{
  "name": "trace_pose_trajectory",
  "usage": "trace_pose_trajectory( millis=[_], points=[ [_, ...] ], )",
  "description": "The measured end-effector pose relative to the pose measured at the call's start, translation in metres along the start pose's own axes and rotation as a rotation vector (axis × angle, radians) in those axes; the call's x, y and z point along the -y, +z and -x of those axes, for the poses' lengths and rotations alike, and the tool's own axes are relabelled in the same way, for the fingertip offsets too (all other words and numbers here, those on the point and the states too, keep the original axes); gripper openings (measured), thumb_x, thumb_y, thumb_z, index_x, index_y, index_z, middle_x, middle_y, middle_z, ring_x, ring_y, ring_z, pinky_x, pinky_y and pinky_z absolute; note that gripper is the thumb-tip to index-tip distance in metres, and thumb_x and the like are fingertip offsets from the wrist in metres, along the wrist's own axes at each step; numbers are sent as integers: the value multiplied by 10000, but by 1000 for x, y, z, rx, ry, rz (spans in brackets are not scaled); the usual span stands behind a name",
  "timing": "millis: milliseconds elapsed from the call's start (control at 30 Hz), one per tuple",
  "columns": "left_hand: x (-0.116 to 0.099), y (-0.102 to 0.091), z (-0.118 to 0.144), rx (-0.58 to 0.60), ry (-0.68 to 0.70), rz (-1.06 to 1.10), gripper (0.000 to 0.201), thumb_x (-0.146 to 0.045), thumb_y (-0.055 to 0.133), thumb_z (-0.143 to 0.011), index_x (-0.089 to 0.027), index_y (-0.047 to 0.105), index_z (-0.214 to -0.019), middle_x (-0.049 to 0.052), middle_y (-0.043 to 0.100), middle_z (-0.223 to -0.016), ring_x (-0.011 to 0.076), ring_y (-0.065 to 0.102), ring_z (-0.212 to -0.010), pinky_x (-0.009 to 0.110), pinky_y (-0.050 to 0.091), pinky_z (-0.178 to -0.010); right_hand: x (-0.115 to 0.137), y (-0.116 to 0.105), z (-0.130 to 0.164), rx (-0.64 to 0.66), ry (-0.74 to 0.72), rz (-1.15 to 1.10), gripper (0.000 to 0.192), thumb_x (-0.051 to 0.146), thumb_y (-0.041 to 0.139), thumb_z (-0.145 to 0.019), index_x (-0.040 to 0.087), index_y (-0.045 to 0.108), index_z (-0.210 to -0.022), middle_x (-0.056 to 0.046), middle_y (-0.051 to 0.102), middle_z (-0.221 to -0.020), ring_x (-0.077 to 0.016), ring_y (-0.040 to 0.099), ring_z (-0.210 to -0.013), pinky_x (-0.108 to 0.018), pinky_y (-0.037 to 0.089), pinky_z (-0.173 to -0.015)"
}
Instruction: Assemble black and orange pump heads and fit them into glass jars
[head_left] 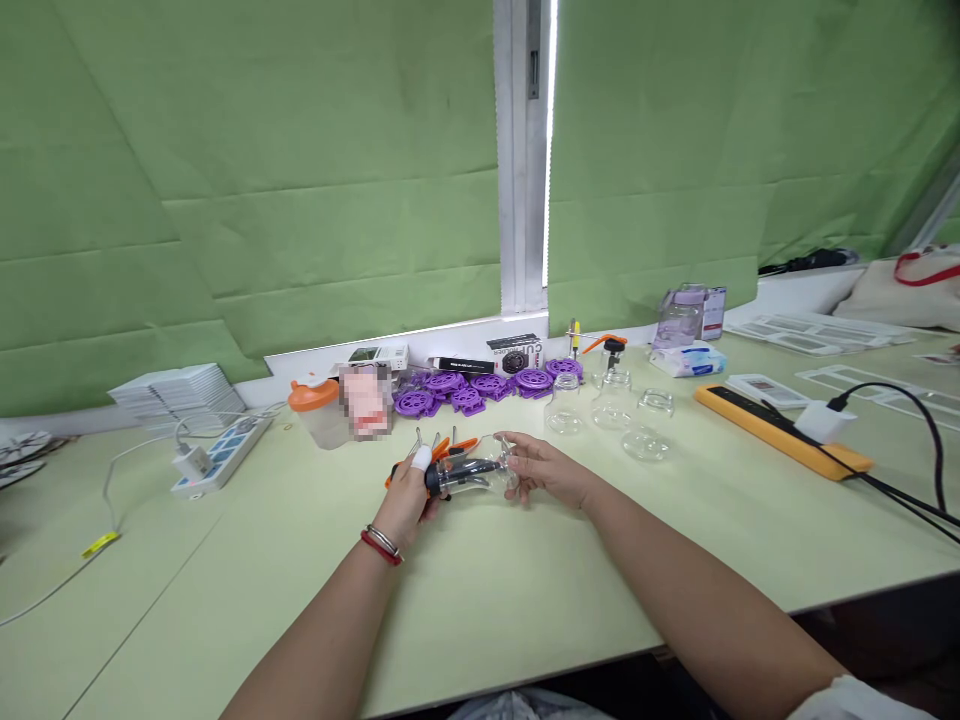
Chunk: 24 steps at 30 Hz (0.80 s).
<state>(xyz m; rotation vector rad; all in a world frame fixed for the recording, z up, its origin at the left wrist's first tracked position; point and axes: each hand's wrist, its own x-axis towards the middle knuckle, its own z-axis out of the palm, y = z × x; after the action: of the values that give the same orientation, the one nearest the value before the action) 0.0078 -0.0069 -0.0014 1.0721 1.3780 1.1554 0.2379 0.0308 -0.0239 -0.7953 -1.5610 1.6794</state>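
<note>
Between my hands a clear bottle [471, 484] lies nearly sideways above the table, with a dark tube inside it. My left hand [403, 505] is wrapped round its black-and-orange top [432, 480], the thumb wearing a white cover. At the other end, the fingers of my right hand [551, 468] are curled round the clear base. Just behind my hands lie orange parts with metal rods [455, 446], partly hidden. Several clear glass bottles [646, 436] stand beyond my right hand. One farther back appears to have a black top with an orange lever [611, 350].
Purple wheel-shaped parts [469, 398] are heaped at the back, beside an orange-lidded cup [319, 412]. A white power strip [225, 455] lies left; a yellow one [780, 435] with cables lies right. A wipes pack [688, 359] and purple-lidded jug [681, 318] sit at the back right.
</note>
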Motion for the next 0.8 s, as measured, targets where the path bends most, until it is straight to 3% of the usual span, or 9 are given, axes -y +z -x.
trace_pose_trajectory(
  millis=[133,233,333,400,467,533,700,800],
  points=[
    [0,0,0,-1,44,-22,478,-555,419,-854,-134,635,-918,14,536,-477,97,355,-313,221,201,-315,-3,2,-3,-7,36,18,527,551,595,-800,189,501,-1171,-51,608,-872,-130,632,-565,-224,462,-453],
    [2,-1,-2,13,39,-19,506,-568,407,-852,-128,647,-924,14,527,-473,93,344,-309,224,187,-317,-4,2,-3,-2,49,45,540,614,516,-820,168,528,-1124,-53,611,-828,-127,621,-555,-220,460,-442],
    [6,-2,-6,-2,27,-9,526,-595,400,-842,-133,639,-921,12,534,-492,85,345,-311,216,182,-324,-1,2,0,20,4,5,601,579,545,-822,216,442,-1290,-108,576,-1091,-163,661,-729,-264,527,-544],
    [8,-2,-7,-13,22,3,537,-611,389,-838,-138,630,-920,11,545,-514,78,347,-318,208,189,-331,1,1,3,31,-40,0,707,493,644,-788,292,330,-1388,-124,451,-1301,-179,657,-844,-299,552,-625],
    [9,-2,-8,-5,19,5,548,-624,376,-838,-141,618,-925,10,553,-524,71,341,-315,204,192,-334,2,0,4,30,-61,31,779,426,706,-753,327,294,-1407,-121,384,-1356,-181,655,-855,-305,551,-639],
    [10,-2,-8,10,20,-1,541,-630,372,-837,-145,598,-924,9,558,-526,69,339,-307,203,190,-334,0,-1,3,17,-48,49,733,431,699,-758,305,336,-1382,-114,446,-1273,-169,661,-790,-289,537,-603],
    [14,0,-9,17,14,7,483,-631,400,-825,-168,532,-863,7,560,-523,77,359,-308,202,198,-326,-10,-3,-6,-18,49,41,522,599,537,-815,194,501,-1142,-38,589,-828,-123,606,-559,-229,466,-458],
    [15,0,-9,25,-8,11,487,-643,411,-812,-171,524,-842,9,558,-517,78,360,-308,201,197,-321,-12,-4,-7,-18,95,67,549,656,464,-820,170,531,-1067,-40,595,-757,-128,594,-546,-234,472,-447]
  ],
)
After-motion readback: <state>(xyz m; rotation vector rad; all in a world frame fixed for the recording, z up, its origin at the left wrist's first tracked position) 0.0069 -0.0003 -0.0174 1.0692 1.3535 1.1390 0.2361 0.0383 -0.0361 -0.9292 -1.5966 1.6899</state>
